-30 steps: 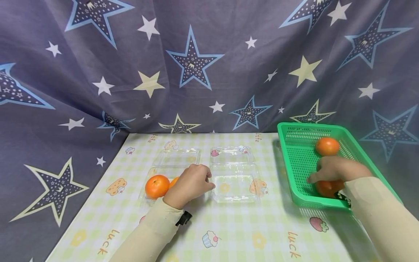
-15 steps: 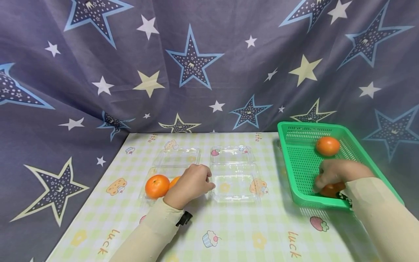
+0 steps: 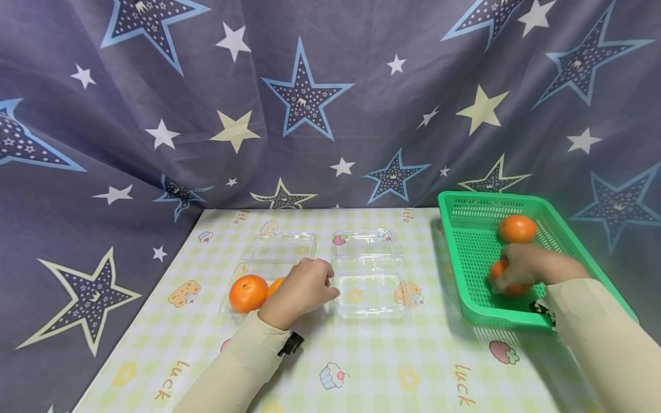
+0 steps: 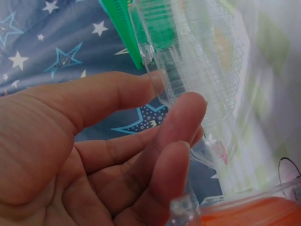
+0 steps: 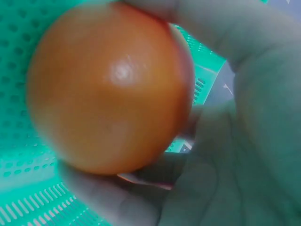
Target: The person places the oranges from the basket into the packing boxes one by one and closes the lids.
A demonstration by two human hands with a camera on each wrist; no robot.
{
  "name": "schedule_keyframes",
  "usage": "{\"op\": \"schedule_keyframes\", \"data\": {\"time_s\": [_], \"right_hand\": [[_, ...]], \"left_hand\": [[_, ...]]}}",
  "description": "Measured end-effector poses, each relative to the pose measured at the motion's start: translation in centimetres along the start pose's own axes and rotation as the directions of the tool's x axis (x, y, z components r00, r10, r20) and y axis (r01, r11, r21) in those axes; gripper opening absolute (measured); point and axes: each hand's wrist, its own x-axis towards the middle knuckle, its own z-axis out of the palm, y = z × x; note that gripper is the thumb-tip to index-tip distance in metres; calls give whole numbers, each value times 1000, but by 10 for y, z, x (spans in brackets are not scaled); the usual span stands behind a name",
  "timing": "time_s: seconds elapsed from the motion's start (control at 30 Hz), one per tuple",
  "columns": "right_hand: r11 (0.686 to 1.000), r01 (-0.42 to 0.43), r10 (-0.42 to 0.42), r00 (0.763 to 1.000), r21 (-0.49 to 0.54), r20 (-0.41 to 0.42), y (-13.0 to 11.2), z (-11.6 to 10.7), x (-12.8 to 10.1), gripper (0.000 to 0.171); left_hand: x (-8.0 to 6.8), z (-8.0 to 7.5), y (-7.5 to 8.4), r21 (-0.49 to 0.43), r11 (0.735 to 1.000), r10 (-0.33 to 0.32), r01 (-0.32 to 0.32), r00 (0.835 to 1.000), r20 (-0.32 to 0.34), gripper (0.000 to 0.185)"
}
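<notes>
My right hand point(image 3: 537, 265) grips an orange point(image 5: 110, 89) inside the green basket point(image 3: 467, 307), with thumb and fingers curved around opposite sides. A second orange point(image 3: 517, 229) lies farther back in the basket. My left hand point(image 3: 304, 289) hovers between two clear plastic clamshell boxes, fingers loosely bent and nothing held. Its thumb tip is close to the edge of the right clamshell box point(image 4: 181, 56); contact cannot be told. Two oranges sit in the left clamshell box point(image 3: 258, 269): one orange point(image 3: 248, 293) shows fully, the other point(image 3: 273, 285) is partly hidden by my left hand.
Both boxes have their lids folded back, away from me. A checked cloth point(image 3: 372, 361) covers the table. Behind it hangs a dark curtain point(image 3: 335, 63) with stars. The basket's raised rim surrounds my right hand, near the table's right side.
My right hand has closed around the nearer orange and shifted it slightly back and left within the basket. The left hand has stayed put.
</notes>
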Motion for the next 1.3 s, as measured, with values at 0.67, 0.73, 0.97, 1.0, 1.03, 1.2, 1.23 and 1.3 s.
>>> {"op": "schedule_keyframes", "data": {"time_s": [0.67, 0.73, 0.97, 1.0, 1.03, 1.2, 1.23, 1.3], "right_hand": [[998, 28, -36, 991, -63, -129, -1, -1, 7, 72], [998, 26, -33, 991, -55, -133, -1, -2, 8, 69], [999, 19, -22, 992, -25, -124, 2, -3, 8, 67], [1000, 12, -14, 993, -24, -120, 2, -3, 8, 63], [1000, 5, -7, 993, -21, -116, 2, -4, 7, 59], [1000, -10, 9, 993, -14, -116, 3, -5, 7, 50], [1000, -7, 5, 992, -12, -127, 3, -5, 7, 56], [1000, 3, -3, 988, -4, -154, 4, -5, 8, 71]], "left_hand": [[-2, 0, 1, 17, 1000, 19, -19, 1000, -16, 27], [-2, 0, 1, 18, 1000, 22, -22, 1000, -19, 26], [0, 0, 0, 28, 999, 25, -25, 1000, -13, 27], [0, 0, 0, 28, 999, 26, -26, 1000, -11, 26], [0, 0, -1, 28, 999, 28, -27, 1000, -9, 25], [1, 0, -1, 29, 999, 35, -35, 999, 0, 20], [1, 1, -1, 27, 999, 34, -34, 999, 2, 22], [1, 0, -1, 23, 999, 28, -28, 1000, 10, 23]]}}
